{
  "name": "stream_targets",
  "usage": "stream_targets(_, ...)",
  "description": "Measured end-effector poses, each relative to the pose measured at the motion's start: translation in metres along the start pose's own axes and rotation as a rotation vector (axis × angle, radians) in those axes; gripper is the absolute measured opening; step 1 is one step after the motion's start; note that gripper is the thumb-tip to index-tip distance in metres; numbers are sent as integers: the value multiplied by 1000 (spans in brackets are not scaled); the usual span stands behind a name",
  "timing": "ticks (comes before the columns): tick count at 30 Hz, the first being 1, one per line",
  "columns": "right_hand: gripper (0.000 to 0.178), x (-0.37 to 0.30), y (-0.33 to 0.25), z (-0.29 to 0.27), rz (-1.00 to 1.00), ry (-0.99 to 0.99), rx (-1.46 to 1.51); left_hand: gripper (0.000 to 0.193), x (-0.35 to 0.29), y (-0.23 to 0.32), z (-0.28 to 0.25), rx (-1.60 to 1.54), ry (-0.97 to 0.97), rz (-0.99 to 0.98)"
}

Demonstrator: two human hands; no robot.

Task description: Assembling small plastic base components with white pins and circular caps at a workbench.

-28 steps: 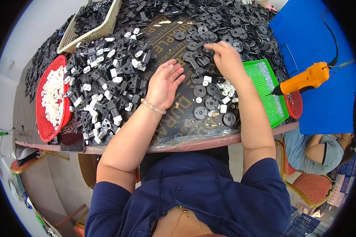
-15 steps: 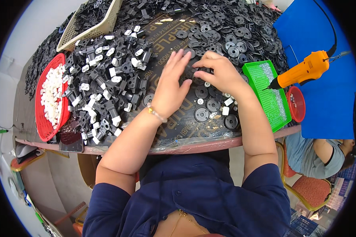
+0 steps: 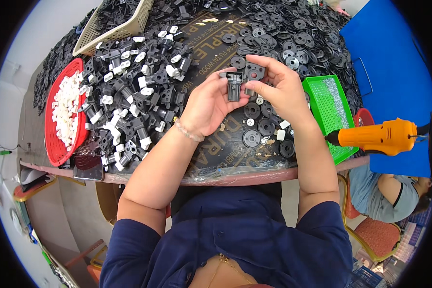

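My left hand (image 3: 207, 104) is turned palm up, its fingers closed round a black plastic housing (image 3: 234, 87) with an open, hollow top. Right beside it, my right hand (image 3: 284, 91) pinches a black plastic bracket (image 3: 254, 72) with several holes between thumb and fingers. The two parts are close together; whether they touch I cannot tell. Below my right hand lie black discs (image 3: 251, 138), small white rollers and a white block (image 3: 281, 135). To the left of my left hand spreads a heap of black parts with white caps (image 3: 129, 96).
A red basket (image 3: 50, 139) of white pieces and a beige basket (image 3: 86, 45) stand at the left. On the right are a green tray (image 3: 317, 91) of small metal pieces, a hanging orange screwdriver (image 3: 384, 137), a red bowl (image 3: 365, 117) and a seated person (image 3: 389, 192). Black discs (image 3: 317, 43) fill the back.
Both hands have turned and come together, and a black part now shows in each. The orange screwdriver has swung lower and nearer the table's front edge.
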State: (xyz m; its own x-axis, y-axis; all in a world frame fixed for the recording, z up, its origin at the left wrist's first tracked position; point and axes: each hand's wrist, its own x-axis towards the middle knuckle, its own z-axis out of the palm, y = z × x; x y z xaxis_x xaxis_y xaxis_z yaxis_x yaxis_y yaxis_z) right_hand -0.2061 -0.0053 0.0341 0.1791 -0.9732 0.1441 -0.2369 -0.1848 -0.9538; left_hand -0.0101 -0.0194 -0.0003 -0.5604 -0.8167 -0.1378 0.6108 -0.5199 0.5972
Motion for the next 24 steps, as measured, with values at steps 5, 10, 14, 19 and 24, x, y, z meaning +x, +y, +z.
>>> stream_targets(5, 44, 1, 4, 5, -169, 101, -185, 31, 0, -2, -2, 54, -5, 85)
stream_targets(10, 43, 4, 9, 8, -381, 71, -212, 41, -3, 0, 6, -64, -133, 29)
stream_targets(14, 42, 3, 3, 7, -450, 103, -326, 43, -4, -3, 8, -13, -121, 81)
stream_targets(19, 44, 1, -3, 5, -511, 124, -574, 44, -5, -8, 7, -116, -47, 59)
stream_targets(24, 35, 5, 3, -3, -441, 91, -388, 39, -6, -11, 13, 308, -134, 273)
